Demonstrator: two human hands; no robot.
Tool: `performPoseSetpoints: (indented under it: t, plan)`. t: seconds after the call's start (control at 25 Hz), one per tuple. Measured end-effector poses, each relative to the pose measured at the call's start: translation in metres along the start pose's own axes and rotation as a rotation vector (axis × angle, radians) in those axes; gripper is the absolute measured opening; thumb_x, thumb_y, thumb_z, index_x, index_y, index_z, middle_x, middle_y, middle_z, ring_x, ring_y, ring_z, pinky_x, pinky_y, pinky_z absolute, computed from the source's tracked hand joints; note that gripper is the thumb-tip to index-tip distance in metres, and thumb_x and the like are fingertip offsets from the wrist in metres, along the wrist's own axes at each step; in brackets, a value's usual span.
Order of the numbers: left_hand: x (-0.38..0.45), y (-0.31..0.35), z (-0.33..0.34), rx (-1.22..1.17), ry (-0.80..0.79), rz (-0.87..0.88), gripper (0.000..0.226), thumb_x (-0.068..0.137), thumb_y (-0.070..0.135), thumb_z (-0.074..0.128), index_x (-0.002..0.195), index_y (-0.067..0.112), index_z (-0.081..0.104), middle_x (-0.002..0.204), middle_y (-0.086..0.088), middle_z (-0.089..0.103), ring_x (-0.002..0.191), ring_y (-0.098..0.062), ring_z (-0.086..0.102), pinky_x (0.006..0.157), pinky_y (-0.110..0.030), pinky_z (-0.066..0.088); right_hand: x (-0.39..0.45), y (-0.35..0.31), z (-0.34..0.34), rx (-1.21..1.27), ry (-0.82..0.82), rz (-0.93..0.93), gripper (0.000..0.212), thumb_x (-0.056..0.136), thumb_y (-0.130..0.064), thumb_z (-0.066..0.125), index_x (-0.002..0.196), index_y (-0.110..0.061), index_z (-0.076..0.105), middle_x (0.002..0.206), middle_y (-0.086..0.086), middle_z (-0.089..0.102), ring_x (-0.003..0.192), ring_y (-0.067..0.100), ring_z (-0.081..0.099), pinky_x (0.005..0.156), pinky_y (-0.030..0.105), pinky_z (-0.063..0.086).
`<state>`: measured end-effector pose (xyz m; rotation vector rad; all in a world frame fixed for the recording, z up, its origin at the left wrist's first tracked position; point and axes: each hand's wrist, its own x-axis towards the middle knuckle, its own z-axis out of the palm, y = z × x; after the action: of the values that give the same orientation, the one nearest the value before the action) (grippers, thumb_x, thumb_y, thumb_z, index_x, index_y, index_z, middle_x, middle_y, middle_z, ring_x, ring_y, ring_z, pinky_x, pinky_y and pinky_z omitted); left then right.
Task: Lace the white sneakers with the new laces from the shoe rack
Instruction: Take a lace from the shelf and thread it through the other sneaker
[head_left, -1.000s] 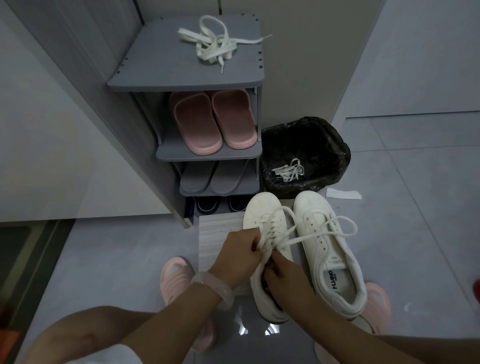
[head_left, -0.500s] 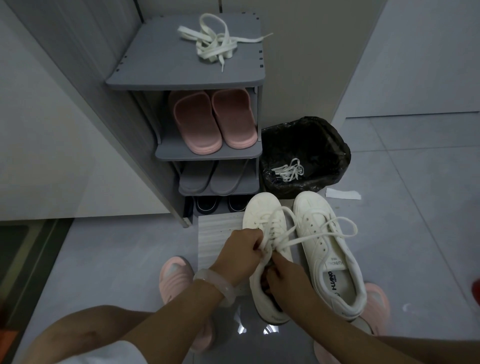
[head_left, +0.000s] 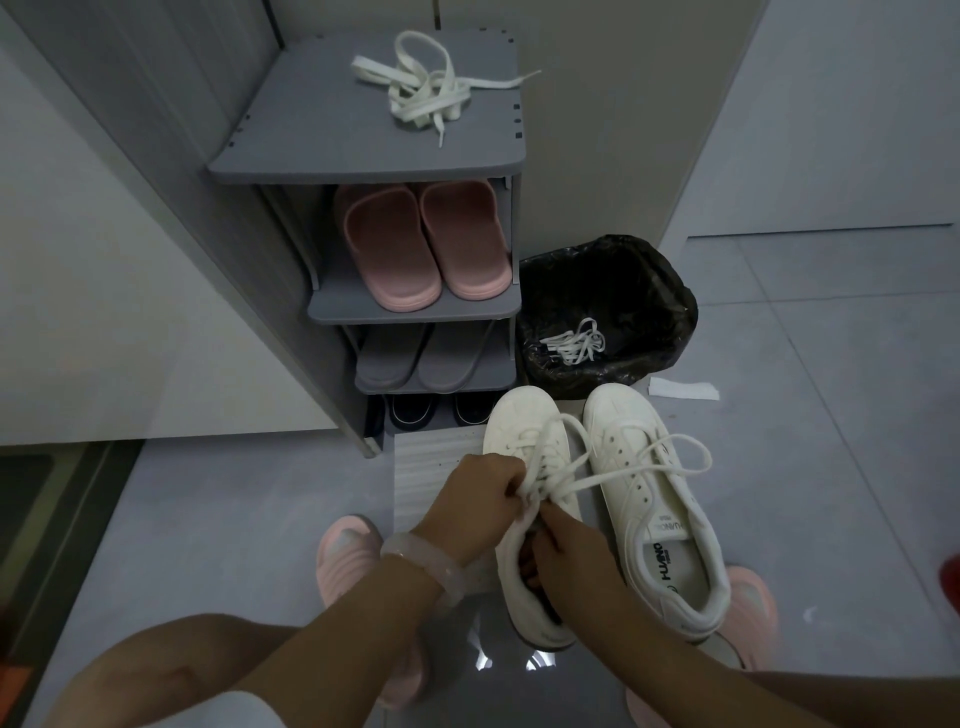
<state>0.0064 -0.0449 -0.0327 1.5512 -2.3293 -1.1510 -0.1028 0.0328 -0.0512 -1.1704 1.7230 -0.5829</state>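
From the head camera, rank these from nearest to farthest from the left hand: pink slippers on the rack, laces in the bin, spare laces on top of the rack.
From the left hand:
1. Laces in the bin, up and to the right, in the black bag.
2. Pink slippers, straight ahead on the rack's second shelf.
3. Spare laces, on the rack's top, farthest back.

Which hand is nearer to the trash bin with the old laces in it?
Right. The right hand works at the sneaker's tongue, on the side toward the trash bin. The left hand pinches the lace on the side away from the bin.
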Motion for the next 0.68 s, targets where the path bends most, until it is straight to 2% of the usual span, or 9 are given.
performPoseSetpoints:
  t: [0.08, 0.16, 0.28, 0.4, 0.52, 0.68]
  plan:
    - [0.001, -0.003, -0.007, -0.096, -0.051, -0.058, 0.022, 0.082, 0.004, 0.061, 0.062, 0.009, 0.053, 0.073, -0.011, 0.064, 0.065, -0.014, 0.058, 0.066, -0.027, 0.05, 0.0, -0.001, 0.003, 0.049, 0.02, 0.021, 0.029, 0.096, -0.007, 0.035, 0.093, -0.021, 0.061, 0.067, 0.004, 0.061, 0.06, 0.017, 0.058, 0.065, 0.034, 0.052]
    - [-0.001, -0.002, -0.009, -0.174, -0.051, -0.082, 0.022, 0.084, 0.003, 0.061, 0.063, 0.009, 0.055, 0.082, -0.017, 0.068, 0.064, -0.015, 0.062, 0.07, -0.03, 0.054, 0.0, 0.0, 0.003, 0.047, 0.034, 0.01, 0.029, 0.096, -0.006, 0.035, 0.099, -0.016, 0.063, 0.07, 0.008, 0.063, 0.061, 0.018, 0.058, 0.064, 0.033, 0.051]
    - [-0.001, -0.003, -0.005, -0.038, 0.021, -0.061, 0.036, 0.085, 0.007, 0.059, 0.056, 0.018, 0.041, 0.07, -0.008, 0.058, 0.067, -0.021, 0.06, 0.066, -0.032, 0.048, -0.002, 0.001, 0.004, 0.027, 0.049, -0.034, 0.029, 0.096, -0.005, 0.035, 0.103, -0.012, 0.062, 0.072, 0.009, 0.064, 0.061, 0.018, 0.06, 0.062, 0.029, 0.052]
    - [0.0, -0.004, 0.003, 0.166, 0.033, -0.012, 0.039, 0.088, 0.013, 0.054, 0.058, 0.02, 0.03, 0.064, 0.006, 0.04, 0.072, -0.017, 0.049, 0.062, -0.026, 0.034, -0.005, 0.002, 0.004, 0.021, 0.078, -0.07, 0.027, 0.097, -0.008, 0.035, 0.101, -0.011, 0.061, 0.076, 0.007, 0.067, 0.064, 0.017, 0.066, 0.062, 0.028, 0.056]
    - [0.0, -0.003, 0.008, 0.201, 0.017, 0.033, 0.041, 0.089, 0.014, 0.05, 0.058, 0.021, 0.025, 0.062, 0.008, 0.033, 0.072, -0.016, 0.044, 0.063, -0.026, 0.031, -0.006, 0.003, 0.004, 0.013, 0.078, -0.11, 0.024, 0.097, -0.007, 0.036, 0.095, -0.014, 0.059, 0.073, 0.001, 0.066, 0.064, 0.015, 0.066, 0.061, 0.027, 0.057]
    - [0.0, 0.0, 0.007, 0.168, -0.008, 0.038, 0.041, 0.088, 0.011, 0.05, 0.057, 0.02, 0.026, 0.06, 0.007, 0.034, 0.071, -0.017, 0.043, 0.062, -0.027, 0.032, -0.004, 0.002, 0.002, 0.016, 0.088, -0.11, 0.024, 0.097, -0.008, 0.035, 0.088, -0.016, 0.056, 0.067, -0.004, 0.062, 0.06, 0.016, 0.065, 0.057, 0.024, 0.056]
